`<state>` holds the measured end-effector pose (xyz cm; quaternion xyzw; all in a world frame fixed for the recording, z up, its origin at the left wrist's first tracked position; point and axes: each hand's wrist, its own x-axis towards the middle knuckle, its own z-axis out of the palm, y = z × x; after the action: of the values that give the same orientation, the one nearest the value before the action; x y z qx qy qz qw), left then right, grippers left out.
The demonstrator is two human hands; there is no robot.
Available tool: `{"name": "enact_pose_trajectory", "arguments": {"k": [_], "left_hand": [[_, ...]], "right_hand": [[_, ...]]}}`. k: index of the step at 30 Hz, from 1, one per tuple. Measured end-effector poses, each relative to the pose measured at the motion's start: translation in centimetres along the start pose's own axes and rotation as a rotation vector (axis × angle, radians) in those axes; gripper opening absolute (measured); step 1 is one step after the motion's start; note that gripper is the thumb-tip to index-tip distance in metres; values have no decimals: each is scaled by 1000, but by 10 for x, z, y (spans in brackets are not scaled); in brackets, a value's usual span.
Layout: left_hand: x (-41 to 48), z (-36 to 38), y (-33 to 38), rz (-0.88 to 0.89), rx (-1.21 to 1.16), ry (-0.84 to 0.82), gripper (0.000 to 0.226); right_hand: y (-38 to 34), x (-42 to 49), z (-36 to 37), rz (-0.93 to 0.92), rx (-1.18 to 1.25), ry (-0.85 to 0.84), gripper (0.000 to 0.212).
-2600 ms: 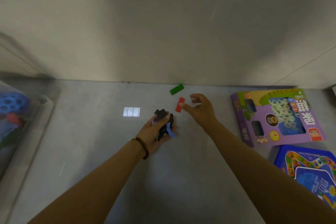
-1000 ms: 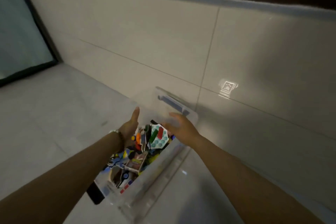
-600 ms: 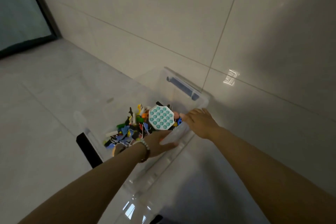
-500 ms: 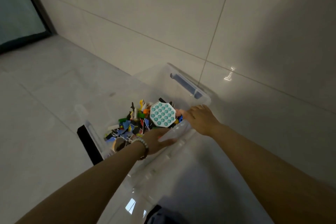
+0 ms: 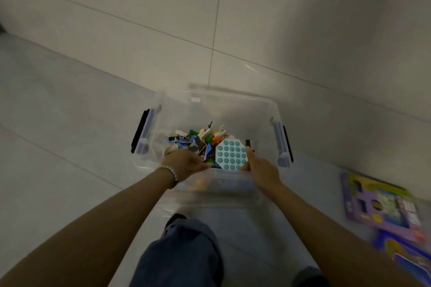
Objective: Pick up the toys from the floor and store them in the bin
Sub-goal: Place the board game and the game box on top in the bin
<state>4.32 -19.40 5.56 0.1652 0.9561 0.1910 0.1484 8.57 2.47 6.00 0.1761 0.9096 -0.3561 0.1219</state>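
Head view: person crouched over a bin, one knee (image 5: 182,251) in blue cloth at the bottom of frame.
Bin (image 5: 221,112): clear plastic, lid off, standing on the floor (image 5: 58,123) close to the floor's wall edge; whether it touches the wall (image 5: 140,18) cannot be told.
Latches: one on the left end (image 5: 143,133), one on the right end (image 5: 281,144), both grey-blue.
Toys (image 5: 198,140): heap of small mixed-colour pieces inside the bin, piled toward its near side.
Pop toy (image 5: 231,154): teal-dotted white octagon, lying on top of the heap at its near right.
Left hand (image 5: 185,163): grips the bin's near rim, fingers curled over it into the bin; bracelet (image 5: 170,171) on the wrist.
Right hand (image 5: 262,171): grips the near rim further right, thumb raised just beside the pop toy's right edge.
Box (image 5: 382,207): purple, flat on the floor, right of the bin and apart from it; blurred.
Board (image 5: 405,251): blue, just nearer than the box, partly cut off by the frame's right edge.
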Motion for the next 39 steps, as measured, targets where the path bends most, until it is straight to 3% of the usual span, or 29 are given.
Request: {"name": "enact_pose_trajectory", "arguments": {"k": [7,14,18,21,26,30,35,39], "left_hand": [[-11,-4,61,8,14,-92,45],[-14,-26,171,66,-451,-8,49],[-16,-17,262,128,-680,-157,41],[-12,6,316,63,-766,-394,39],[7,68,375,52,-625,-540,58],[30,129,407,-9,-588,-573,55],[69,210,435,-126,-619,-554,59],[92,273,446,-221,-625,-645,56]], "right_hand": [[37,-65,-45,82,324,-33,60],[99,-135,-184,159,283,147,51],[154,-183,-254,279,321,237,51],[207,-211,-283,370,349,285,50],[296,-225,-296,527,421,279,54],[355,-201,-289,572,464,283,49],[422,-148,-267,593,434,288,60],[477,-114,-253,685,526,344,62]]}}
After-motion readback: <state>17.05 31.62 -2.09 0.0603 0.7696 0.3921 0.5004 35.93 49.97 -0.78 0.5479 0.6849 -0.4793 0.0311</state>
